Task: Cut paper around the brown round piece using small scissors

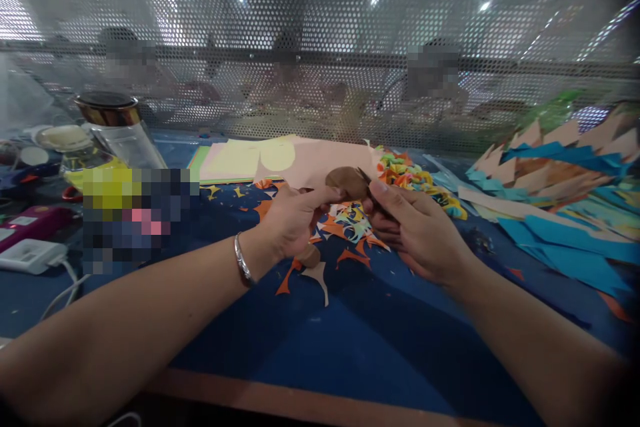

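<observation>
Between my two hands is a small rounded piece of brown paper (345, 180). My left hand (295, 213), with a silver bangle at the wrist, pinches it at the left edge, fingers closed. On the right, my right hand (413, 220) is closed around a slim dark pointed tool (364, 175); its tip lies against the paper. Most of the tool is hidden in the fingers, so I cannot tell its kind. Below both hands lie curved scraps of coloured paper (355, 253), with a beige offcut (316, 273) nearest to me.
Pastel paper sheets (330, 153) lie at the back, beside a heap of small coloured paper pieces (415, 183). Blue and pink pointed paper stacks (560, 167) fill the right. A lidded jar (125, 140) and a white charger (33, 255) stand left. Behind is a perforated screen (320, 13).
</observation>
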